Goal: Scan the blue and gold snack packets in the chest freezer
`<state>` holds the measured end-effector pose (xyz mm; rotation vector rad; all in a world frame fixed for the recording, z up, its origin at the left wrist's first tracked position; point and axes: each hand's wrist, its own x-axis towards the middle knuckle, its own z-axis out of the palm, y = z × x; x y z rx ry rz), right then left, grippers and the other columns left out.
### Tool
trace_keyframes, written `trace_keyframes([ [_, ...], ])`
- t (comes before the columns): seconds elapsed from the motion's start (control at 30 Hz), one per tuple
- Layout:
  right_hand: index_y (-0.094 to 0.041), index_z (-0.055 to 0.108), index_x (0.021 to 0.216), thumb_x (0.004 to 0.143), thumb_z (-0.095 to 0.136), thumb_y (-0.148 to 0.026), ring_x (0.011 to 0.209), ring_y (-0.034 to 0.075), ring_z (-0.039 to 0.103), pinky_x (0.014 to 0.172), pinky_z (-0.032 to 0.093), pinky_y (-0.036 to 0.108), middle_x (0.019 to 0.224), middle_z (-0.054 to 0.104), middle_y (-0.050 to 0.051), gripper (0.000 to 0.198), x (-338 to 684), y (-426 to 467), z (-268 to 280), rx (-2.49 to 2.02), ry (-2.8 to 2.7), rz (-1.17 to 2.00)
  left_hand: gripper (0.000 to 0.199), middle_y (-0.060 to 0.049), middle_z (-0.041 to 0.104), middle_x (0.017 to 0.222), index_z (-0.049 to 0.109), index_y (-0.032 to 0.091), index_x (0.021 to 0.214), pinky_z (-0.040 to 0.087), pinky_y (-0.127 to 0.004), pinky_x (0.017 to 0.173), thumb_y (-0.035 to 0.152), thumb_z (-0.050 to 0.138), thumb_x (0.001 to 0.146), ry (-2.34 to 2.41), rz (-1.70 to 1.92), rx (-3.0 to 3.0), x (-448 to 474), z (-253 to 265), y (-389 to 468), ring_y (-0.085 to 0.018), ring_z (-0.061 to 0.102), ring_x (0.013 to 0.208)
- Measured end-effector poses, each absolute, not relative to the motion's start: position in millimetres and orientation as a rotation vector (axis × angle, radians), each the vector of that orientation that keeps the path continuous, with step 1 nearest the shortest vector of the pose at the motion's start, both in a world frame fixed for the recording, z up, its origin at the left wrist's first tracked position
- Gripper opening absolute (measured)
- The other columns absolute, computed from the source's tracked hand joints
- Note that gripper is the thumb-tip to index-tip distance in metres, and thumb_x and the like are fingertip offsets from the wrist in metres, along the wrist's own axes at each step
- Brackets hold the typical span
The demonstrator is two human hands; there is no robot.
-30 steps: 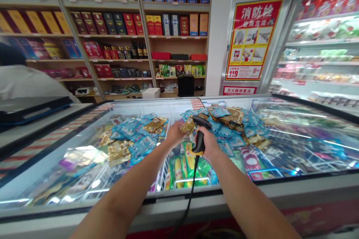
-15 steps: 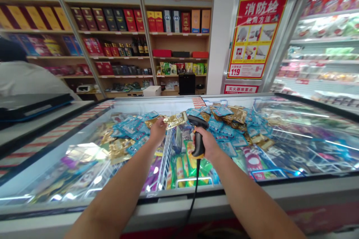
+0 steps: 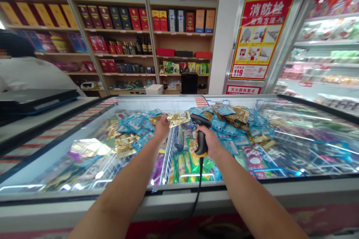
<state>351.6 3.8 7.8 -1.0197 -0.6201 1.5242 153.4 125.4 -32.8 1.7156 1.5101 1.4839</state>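
Over the chest freezer (image 3: 224, 187), my left hand (image 3: 162, 129) is closed on the end of a shiny gold packet (image 3: 179, 118). My right hand (image 3: 209, 141) wraps round the grip of a black and yellow barcode scanner (image 3: 202, 140). The scanner's head is close to the packet's right end; whether they touch I cannot tell. A black cable (image 3: 198, 190) hangs from the grip over the freezer's front edge. Blue packets (image 3: 137, 123) and gold packets (image 3: 123, 145) lie heaped to the left, and another mixed pile of brown-gold packets (image 3: 234, 115) lies to the right.
A white wire divider (image 3: 168, 153) stands between freezer sections, with green and yellow packs (image 3: 182, 162) beside it. Glass lids (image 3: 314, 138) cover the sides. A person in white (image 3: 36, 71) is at the left counter. Behind are shelves of boxes (image 3: 117, 18) and a red poster (image 3: 260, 37).
The whole view has shifted slightly, so most things appear a little farther right. Both hands keep their holds on the gold packet and the scanner, whose positions relative to each other look nearly unchanged.
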Motion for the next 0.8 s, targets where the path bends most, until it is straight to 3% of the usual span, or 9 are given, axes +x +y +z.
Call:
trace_keyframes([
  [0.33,-0.016,0.056,0.062,0.073,0.061,-0.033,0.039,0.011,0.049,0.038,0.039,0.023,0.049,0.055,-0.001,0.02,351,4,7,-1.027,-0.619,1.497,0.026,-0.006,0.071,0.092,0.066,0.017,0.097,0.048,-0.031,0.083,0.014,0.049,0.078,1.53,1.47,1.729,156,-28,119,-0.022,0.065,0.092],
  [0.57,-0.017,0.057,0.064,0.073,0.062,-0.033,0.041,0.012,0.049,0.038,0.041,0.025,0.05,0.055,-0.001,0.019,353,5,6,-1.026,-0.596,1.458,0.048,-0.008,0.068,0.101,0.058,0.019,0.124,0.048,-0.036,0.086,0.009,0.046,0.079,1.877,1.379,1.829,151,-19,113,-0.024,0.064,0.094],
  [0.8,-0.018,0.056,0.066,0.074,0.061,-0.033,0.04,0.012,0.049,0.036,0.04,0.023,0.047,0.054,-0.002,0.017,354,8,2,-1.001,-0.588,1.407,0.034,-0.017,0.059,0.118,0.072,0.015,0.102,0.039,-0.046,0.101,0.01,0.046,0.08,2.297,1.315,1.889,123,-7,105,-0.031,0.05,0.119],
])
